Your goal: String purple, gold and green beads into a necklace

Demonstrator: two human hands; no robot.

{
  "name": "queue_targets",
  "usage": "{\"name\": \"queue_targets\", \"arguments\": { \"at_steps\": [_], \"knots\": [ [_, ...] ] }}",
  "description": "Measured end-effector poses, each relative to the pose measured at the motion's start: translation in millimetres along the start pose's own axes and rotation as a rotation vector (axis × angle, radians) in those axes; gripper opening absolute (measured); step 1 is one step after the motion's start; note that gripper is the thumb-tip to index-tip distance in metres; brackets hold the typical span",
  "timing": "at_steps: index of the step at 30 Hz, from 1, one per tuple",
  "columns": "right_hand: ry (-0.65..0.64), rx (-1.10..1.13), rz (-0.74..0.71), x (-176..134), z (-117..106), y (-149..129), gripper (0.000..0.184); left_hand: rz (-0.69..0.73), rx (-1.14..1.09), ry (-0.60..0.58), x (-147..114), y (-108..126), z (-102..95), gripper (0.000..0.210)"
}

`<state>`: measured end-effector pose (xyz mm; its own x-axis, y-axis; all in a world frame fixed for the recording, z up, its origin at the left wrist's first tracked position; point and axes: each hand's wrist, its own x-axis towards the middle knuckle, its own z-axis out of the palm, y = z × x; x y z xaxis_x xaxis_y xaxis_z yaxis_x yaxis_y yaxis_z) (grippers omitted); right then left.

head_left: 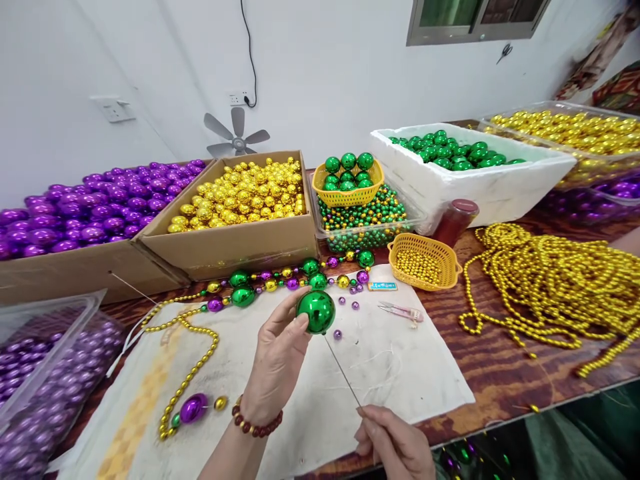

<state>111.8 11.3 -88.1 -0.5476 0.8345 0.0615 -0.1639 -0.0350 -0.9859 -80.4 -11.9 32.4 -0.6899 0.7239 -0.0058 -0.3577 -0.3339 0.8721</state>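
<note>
My left hand (283, 353), with a beaded bracelet on the wrist, grips a large shiny green ball bead (316, 312) between thumb and fingers. My right hand (393, 440) pinches the lower end of a long thin needle (344, 373), whose upper end meets the underside of the green bead. Whether the tip is inside the bead's hole I cannot tell. Behind my left hand lies a strand of green, purple and gold beads (271, 285). A gold bead chain (204, 365) curves to the left, near a large purple bead (193, 408) and a small gold bead (221, 403).
Boxes of purple beads (125, 200) and gold beads (240, 193) stand behind. A white foam box (480, 187) holds green beads. On the right are a yellow basket (425, 277), thread snips (400, 311) and piled gold bead chains (555, 287). A white cloth (425, 367) covers the tabletop's middle.
</note>
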Motion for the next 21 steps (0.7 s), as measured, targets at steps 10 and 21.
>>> {"name": "queue_targets", "arguments": {
  "at_steps": [10, 21],
  "knots": [
    [-0.009, 0.001, 0.022, -0.7, -1.1, 0.3, 0.018, -0.015, -0.008, -0.005, 0.0, 1.6, -0.1, 0.035],
    [0.077, 0.014, -0.029, 5.6, 14.6, 3.0, 0.020, 0.011, 0.089, -0.024, -19.8, -13.6, 0.7, 0.042]
  ]
}}
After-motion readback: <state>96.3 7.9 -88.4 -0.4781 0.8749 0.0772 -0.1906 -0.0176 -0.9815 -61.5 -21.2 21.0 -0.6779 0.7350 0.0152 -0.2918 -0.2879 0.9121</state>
